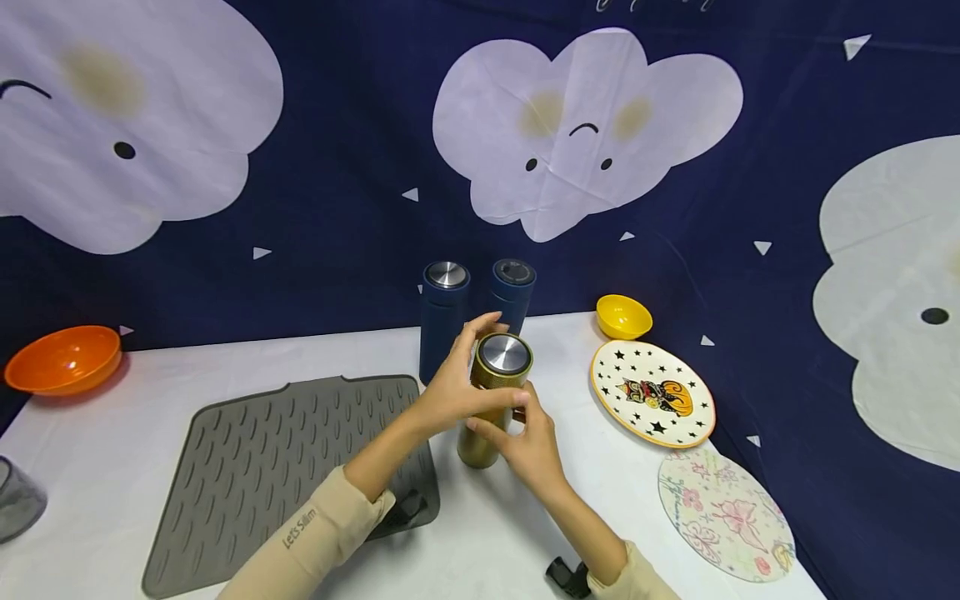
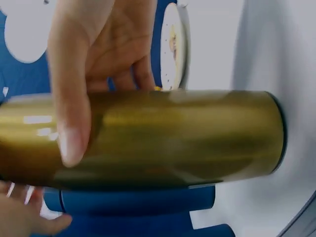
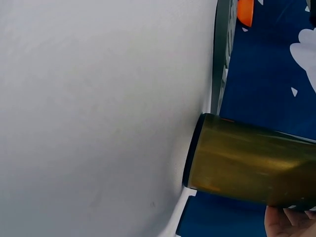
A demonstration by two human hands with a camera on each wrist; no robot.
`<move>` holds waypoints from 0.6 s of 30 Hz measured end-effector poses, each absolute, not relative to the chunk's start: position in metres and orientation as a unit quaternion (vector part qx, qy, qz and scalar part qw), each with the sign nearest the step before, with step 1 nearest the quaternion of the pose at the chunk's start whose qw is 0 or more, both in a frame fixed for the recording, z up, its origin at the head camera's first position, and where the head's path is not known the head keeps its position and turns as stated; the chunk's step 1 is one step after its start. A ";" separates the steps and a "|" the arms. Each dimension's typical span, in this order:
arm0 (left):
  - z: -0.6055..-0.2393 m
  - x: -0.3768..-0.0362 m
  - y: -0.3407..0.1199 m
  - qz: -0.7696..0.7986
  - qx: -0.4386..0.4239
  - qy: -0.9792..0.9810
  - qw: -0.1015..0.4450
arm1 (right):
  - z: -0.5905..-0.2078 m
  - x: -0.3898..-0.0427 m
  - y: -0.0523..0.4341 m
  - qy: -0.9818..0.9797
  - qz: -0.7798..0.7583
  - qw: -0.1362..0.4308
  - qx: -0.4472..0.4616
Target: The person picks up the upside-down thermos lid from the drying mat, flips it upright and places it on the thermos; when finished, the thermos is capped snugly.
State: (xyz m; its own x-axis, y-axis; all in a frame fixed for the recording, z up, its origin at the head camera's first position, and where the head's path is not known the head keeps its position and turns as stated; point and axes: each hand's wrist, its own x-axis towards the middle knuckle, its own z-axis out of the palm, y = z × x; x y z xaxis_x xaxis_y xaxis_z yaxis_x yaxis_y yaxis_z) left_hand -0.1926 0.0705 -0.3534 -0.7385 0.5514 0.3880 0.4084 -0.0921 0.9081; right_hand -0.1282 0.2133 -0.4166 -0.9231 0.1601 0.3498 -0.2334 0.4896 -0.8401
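Note:
A gold thermos (image 1: 480, 446) with a silver-topped lid (image 1: 505, 354) stands nearly upright between both hands. My left hand (image 1: 450, 393) grips its upper part, thumb across the front and fingers around the far side. Lower down, my right hand (image 1: 534, 442) holds it from the right, its thumb lying on the front. The left wrist view shows that right thumb (image 2: 74, 133) over the gold body, with part of the left hand at the lower left. In the right wrist view the thermos base (image 3: 195, 150) is right at the tabletop. Two dark blue thermoses (image 1: 442, 325) (image 1: 513, 292) stand just behind.
A grey drying mat (image 1: 300, 467) lies to the left, below my left forearm. Farther left are an orange bowl (image 1: 63, 362) and a grey cup (image 1: 17, 500). On the right sit a yellow bowl (image 1: 624, 317), a star-patterned plate (image 1: 652, 392) and a round butterfly-patterned mat (image 1: 727, 517).

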 end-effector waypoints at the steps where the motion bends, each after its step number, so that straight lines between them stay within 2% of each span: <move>1: -0.354 -0.192 0.073 0.638 0.350 0.684 0.042 | -0.417 -0.128 0.214 -0.841 0.504 0.196 0.023; 4: -0.354 -0.191 0.076 0.634 0.347 0.690 0.029 | -0.417 -0.127 0.214 -0.839 0.507 0.196 0.030; 7: -0.355 -0.192 0.076 0.664 0.376 0.644 0.053 | -0.418 -0.126 0.214 -0.839 0.509 0.191 0.033; 9: -0.355 -0.191 0.075 0.672 0.366 0.641 0.062 | -0.418 -0.125 0.213 -0.840 0.507 0.191 0.033; 11: -0.355 -0.188 0.076 0.662 0.335 0.670 0.028 | -0.418 -0.125 0.213 -0.840 0.506 0.193 0.027; 15: -0.354 -0.182 0.081 0.624 0.261 0.733 -0.075 | -0.417 -0.125 0.213 -0.841 0.503 0.198 0.020; 18: -0.354 -0.183 0.081 0.612 0.273 0.733 -0.116 | -0.417 -0.127 0.214 -0.841 0.502 0.200 0.025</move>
